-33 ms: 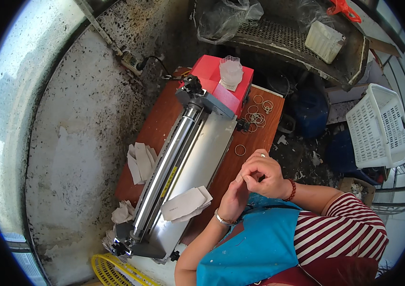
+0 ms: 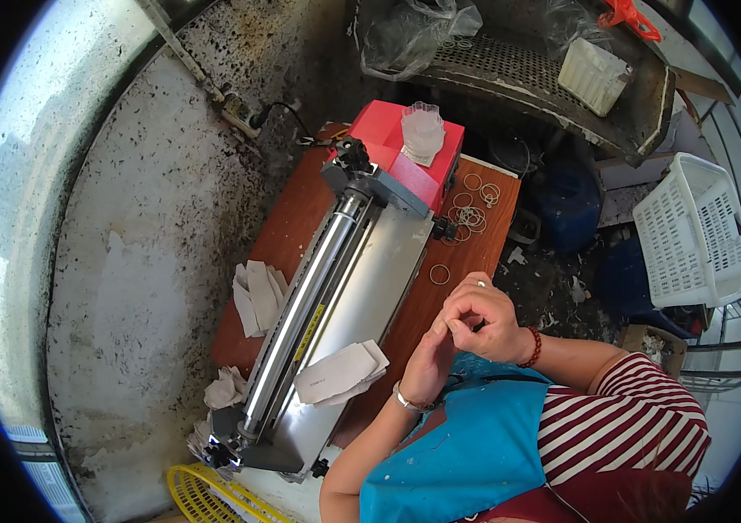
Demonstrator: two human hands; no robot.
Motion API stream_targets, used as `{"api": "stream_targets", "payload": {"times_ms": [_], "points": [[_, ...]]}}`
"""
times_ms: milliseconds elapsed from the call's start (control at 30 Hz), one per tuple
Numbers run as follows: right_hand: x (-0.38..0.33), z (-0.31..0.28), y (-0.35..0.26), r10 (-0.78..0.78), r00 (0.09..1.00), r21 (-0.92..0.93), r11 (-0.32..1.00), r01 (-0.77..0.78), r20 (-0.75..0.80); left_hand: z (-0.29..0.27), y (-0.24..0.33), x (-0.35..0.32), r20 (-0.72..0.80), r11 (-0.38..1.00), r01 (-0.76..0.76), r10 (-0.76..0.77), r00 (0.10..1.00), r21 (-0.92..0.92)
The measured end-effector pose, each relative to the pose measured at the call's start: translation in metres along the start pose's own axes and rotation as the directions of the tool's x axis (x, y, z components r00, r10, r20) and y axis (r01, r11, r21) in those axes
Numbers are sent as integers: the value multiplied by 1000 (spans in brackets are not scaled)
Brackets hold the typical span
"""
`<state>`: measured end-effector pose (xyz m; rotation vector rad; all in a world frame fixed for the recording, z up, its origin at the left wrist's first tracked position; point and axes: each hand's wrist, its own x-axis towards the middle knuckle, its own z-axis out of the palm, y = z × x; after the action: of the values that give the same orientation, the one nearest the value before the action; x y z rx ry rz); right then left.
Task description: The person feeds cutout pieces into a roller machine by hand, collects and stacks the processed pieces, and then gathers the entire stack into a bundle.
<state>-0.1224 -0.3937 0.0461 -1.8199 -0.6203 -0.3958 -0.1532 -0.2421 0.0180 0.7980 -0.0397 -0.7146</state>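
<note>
My left hand [image 2: 425, 366] and my right hand [image 2: 483, 324] meet at the table's near edge, fingertips pressed together. Whatever they pinch is hidden by the fingers. Beyond them stands a roller machine with a shiny steel roller [image 2: 305, 314], a sloping metal plate [image 2: 368, 279] and a red housing [image 2: 375, 122]. Stacked pale, flat pieces [image 2: 340, 373] lie on the plate, left of my left hand. One thin ring [image 2: 439, 275] rests on the wooden table [image 2: 475, 248] just past my fingers, and several more rings [image 2: 466, 216] are heaped farther back.
Pale folded pieces [image 2: 257, 298] lie left of the roller. A clear scalloped container [image 2: 422, 135] sits on the housing. At right are a white basket [image 2: 693, 231] and blue drums [image 2: 566, 205]. A perforated metal shelf [image 2: 510, 74] spans the back; a yellow basket [image 2: 192, 497] is at lower left.
</note>
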Motion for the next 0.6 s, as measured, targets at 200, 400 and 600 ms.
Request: {"api": "stream_targets", "payload": {"times_ms": [200, 400, 600], "points": [[-2, -10, 5, 56, 997, 143, 988, -64, 61, -1, -2, 3, -17, 970, -131, 137, 990, 207], [-11, -8, -10, 136, 983, 130, 980, -152, 122, -2, -2, 4, -96, 901, -266, 315, 944, 342], [-13, -7, -8, 462, 834, 556, 626, -547, 301, -2, -3, 1, -130, 810, -344, 451, 883, 475]]}}
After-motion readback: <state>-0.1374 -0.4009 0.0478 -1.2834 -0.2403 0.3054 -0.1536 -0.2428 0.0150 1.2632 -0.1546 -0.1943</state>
